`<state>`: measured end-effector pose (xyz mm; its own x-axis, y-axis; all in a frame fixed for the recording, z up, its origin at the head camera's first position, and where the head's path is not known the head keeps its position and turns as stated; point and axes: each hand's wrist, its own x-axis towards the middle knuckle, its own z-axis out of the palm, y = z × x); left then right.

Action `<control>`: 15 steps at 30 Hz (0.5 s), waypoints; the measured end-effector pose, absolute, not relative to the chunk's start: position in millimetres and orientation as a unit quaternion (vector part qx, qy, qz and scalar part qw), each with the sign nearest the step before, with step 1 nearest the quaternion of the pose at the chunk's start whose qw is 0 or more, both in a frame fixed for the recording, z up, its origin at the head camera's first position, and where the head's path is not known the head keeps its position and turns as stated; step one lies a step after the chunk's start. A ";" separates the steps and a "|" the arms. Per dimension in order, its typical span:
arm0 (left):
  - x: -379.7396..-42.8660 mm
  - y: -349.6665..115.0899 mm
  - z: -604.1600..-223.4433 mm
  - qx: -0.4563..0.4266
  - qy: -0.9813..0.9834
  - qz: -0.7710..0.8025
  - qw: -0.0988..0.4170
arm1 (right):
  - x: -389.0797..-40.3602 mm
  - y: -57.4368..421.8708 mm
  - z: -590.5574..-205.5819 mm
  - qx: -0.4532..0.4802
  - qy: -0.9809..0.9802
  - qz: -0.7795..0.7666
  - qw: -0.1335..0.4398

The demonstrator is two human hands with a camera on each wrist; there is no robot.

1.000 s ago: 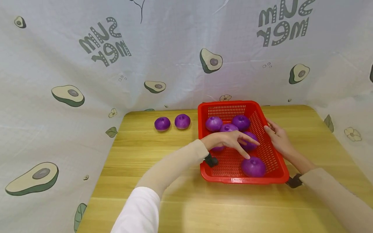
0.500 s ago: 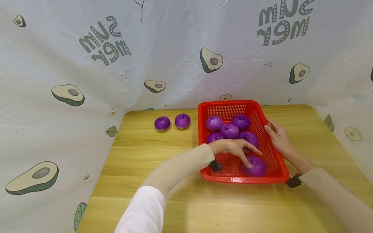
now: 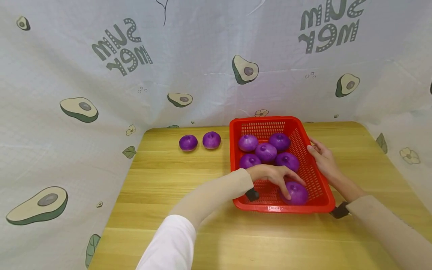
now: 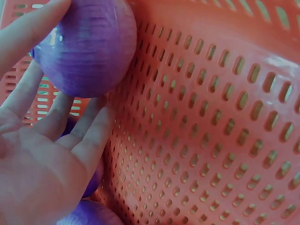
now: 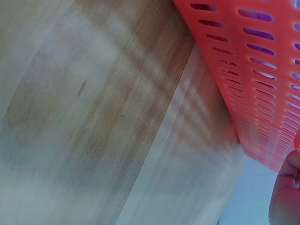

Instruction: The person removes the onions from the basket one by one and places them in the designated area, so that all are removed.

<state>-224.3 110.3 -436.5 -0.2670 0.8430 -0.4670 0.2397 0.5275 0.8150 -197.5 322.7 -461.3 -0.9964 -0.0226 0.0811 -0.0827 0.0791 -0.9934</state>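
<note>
Inside a red perforated plastic basket (image 3: 283, 209), my left hand (image 3: 275, 176) holds a purple onion (image 3: 298, 194) near the front right corner. The thumb lies on the near side of this onion and the fingers reach over its far side. In the left wrist view, fingers and thumb surround the onion (image 4: 96, 47) beside the basket wall (image 4: 201, 93). Farther back in the basket sit several more purple onions (image 3: 266, 152). My right hand (image 3: 323, 159) grips the basket's right rim, thumb on top; the right wrist view catches only part of that hand (image 5: 285, 197).
Two purple onions, one at the left (image 3: 188, 143) and one beside it (image 3: 211, 140), lie on the wooden table (image 3: 162, 176) left of the basket. Behind the table hangs a pale curtain (image 3: 209, 63) printed with avocados.
My left hand has moved down and slightly right from above the front onion, and its fingers have closed round it. The right hand and basket stay in place.
</note>
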 end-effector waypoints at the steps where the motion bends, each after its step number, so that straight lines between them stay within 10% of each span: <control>1: -224.4 110.8 -436.5 0.372 0.730 0.313 0.480 | -197.7 322.5 -461.1 0.036 -0.734 0.678 0.023; 15: -227.3 114.6 -441.7 0.378 0.729 0.315 0.477 | -198.9 322.4 -459.6 0.027 -0.761 0.648 0.027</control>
<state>-227.3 114.6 -441.7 -0.2603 0.8508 -0.4566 0.2503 0.5162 0.8191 -198.9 322.4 -459.6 -0.9971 -0.0070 0.0764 -0.0766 0.1585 -0.9844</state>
